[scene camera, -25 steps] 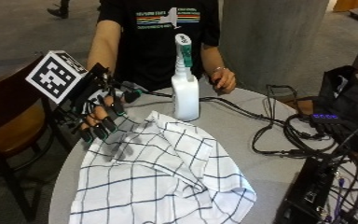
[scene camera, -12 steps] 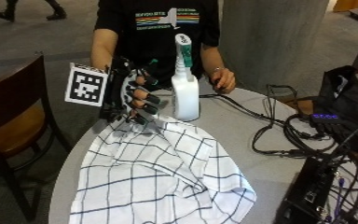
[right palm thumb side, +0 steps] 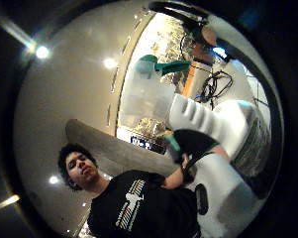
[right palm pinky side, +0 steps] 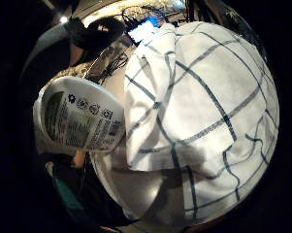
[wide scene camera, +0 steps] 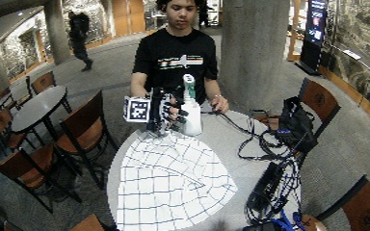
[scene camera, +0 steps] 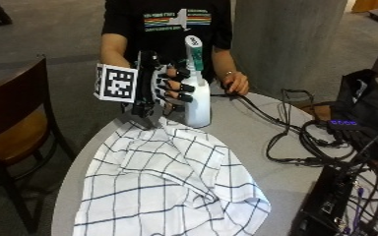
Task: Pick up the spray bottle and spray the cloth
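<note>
A white spray bottle (scene camera: pixel 199 105) (wide scene camera: pixel 192 122) with a green and white spray head stands upright on the round grey table (scene camera: pixel 261 142) at its far side. My gloved right hand (scene camera: pixel 166 88) (wide scene camera: pixel 165 111) is at the bottle's left side, fingers curled round its neck and upper body. The bottle's label (right palm pinky side: pixel 80 119) and ribbed neck (right palm thumb side: pixel 193 116) fill much of both palm views, with a black finger across the neck. A white cloth with dark checks (scene camera: pixel 169 182) (wide scene camera: pixel 169 178) (right palm pinky side: pixel 208 107) lies spread and rumpled on the table, its far edge just in front of the bottle.
The person's bare left hand (scene camera: pixel 236 81) rests on the table to the right of the bottle. Black cables (scene camera: pixel 294 132), a black bag (scene camera: pixel 366 103) and a black box (scene camera: pixel 330 206) crowd the table's right side. A wooden chair (scene camera: pixel 12 118) stands to the left.
My hand has moved right from above the cloth's far left corner to the bottle, and its fingers have come round it. The bottle and cloth have stayed in place.
</note>
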The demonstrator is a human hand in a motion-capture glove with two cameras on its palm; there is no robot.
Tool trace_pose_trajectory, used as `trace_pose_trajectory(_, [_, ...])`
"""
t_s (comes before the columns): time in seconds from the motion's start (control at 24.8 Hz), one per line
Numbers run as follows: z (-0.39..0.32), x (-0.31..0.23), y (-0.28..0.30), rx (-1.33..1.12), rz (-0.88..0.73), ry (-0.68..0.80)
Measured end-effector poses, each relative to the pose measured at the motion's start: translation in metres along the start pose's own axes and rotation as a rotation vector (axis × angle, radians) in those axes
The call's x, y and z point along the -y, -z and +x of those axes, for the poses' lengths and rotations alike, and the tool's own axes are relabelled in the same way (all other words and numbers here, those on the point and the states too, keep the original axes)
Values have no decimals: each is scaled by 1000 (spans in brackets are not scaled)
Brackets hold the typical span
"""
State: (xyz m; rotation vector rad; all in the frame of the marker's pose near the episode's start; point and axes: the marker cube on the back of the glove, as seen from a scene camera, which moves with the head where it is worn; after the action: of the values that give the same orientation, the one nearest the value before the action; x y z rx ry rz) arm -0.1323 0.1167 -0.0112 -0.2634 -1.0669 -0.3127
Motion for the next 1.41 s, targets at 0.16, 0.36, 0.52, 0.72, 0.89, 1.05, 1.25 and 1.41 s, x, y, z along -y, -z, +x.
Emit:
trace_pose_trajectory(0.16, [-5,-2,5,26,75,22])
trace_pose_trajectory(0.36, [-7,5,8,44,216,10])
trace_pose_trajectory(0.52, [-7,3,9,39,210,53])
trace_pose_trajectory(0.72, [-8,-3,9,56,179,60])
trace_pose_trajectory(0.89, [-8,-4,6,71,187,82])
trace_pose_trajectory(1.05, [-8,-6,3,80,173,64])
trace_pose_trajectory(1.25, [-10,-14,1,74,64,23])
trace_pose_trajectory(1.41, [-11,-18,-4,61,17,13])
